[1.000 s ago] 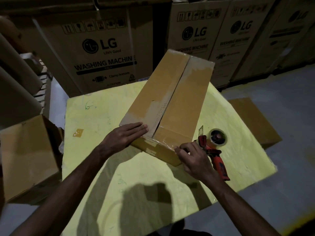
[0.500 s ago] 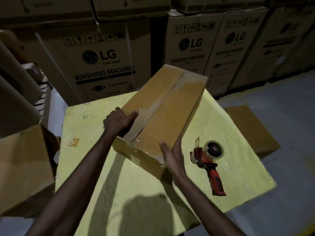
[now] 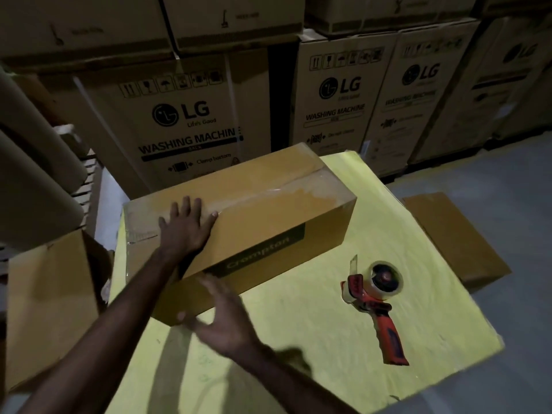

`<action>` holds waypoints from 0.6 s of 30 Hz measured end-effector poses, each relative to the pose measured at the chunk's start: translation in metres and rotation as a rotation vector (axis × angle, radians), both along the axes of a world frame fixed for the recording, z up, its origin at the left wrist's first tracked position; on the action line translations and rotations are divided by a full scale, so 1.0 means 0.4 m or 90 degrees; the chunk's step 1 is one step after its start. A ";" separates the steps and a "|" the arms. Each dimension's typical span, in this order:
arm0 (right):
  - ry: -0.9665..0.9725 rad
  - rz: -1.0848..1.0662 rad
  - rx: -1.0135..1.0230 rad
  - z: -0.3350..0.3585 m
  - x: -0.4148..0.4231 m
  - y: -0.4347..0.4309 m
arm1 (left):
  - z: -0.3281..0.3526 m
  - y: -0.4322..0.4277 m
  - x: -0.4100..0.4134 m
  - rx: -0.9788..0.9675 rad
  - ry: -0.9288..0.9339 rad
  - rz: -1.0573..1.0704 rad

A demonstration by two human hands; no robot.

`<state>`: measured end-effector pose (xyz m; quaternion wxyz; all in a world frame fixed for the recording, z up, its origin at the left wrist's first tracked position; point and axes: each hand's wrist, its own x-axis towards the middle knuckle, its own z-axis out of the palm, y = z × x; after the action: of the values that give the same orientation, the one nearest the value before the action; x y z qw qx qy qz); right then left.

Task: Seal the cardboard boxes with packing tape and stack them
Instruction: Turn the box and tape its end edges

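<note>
Box (image 3: 270, 231) lies on your table (image 3: 328, 348), long axis from near-left to far-right | left hand (image 3: 185, 231) flat, fingers spread, on its top at near-left end | right hand (image 3: 222, 322) spread at the near low edge, blurred, contact unclear | dispenser (image 3: 377, 297) lies apart, nearer to your right hand.
</note>
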<state>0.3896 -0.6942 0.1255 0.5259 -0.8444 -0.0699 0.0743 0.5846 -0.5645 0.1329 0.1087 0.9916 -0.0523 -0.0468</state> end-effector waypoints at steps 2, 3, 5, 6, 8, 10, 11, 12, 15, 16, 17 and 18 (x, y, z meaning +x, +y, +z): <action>-0.139 -0.137 -0.004 0.014 0.045 -0.077 | -0.020 -0.016 -0.024 -0.007 -0.010 -0.020; -0.198 -0.219 -0.021 0.031 0.075 -0.132 | -0.025 -0.016 -0.029 -0.009 -0.010 -0.030; -0.252 -0.370 -0.078 0.073 0.151 -0.269 | -0.029 -0.003 -0.034 -0.008 -0.010 -0.068; -0.258 -0.429 -0.123 0.091 0.194 -0.345 | -0.029 0.005 -0.038 -0.009 -0.007 -0.101; -0.219 -0.515 -0.219 0.107 0.280 -0.488 | -0.022 0.017 -0.053 -0.012 -0.006 -0.166; -0.099 -0.522 -0.218 0.095 0.348 -0.603 | -0.019 0.021 -0.074 -0.010 -0.016 -0.173; -0.028 -0.497 -0.185 0.084 0.372 -0.643 | -0.019 0.020 -0.081 -0.012 -0.021 -0.156; 0.032 -0.460 -0.158 0.067 0.390 -0.672 | -0.016 0.017 -0.088 -0.013 -0.020 -0.135; 0.102 -0.386 -0.103 0.023 0.408 -0.700 | -0.007 0.008 -0.096 0.012 -0.010 -0.085; 0.096 -0.397 -0.076 0.012 0.409 -0.700 | -0.001 0.005 -0.100 0.020 -0.007 -0.069; 0.089 -0.412 -0.057 0.003 0.411 -0.699 | 0.004 0.006 -0.104 0.025 -0.011 -0.050; 0.084 -0.419 -0.045 -0.004 0.414 -0.697 | 0.009 0.014 -0.107 0.021 -0.017 -0.026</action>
<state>0.5553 -0.9730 0.1240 0.4957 -0.8325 0.2437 -0.0426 0.5418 -0.5590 0.1366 0.0904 0.9925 -0.0730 -0.0369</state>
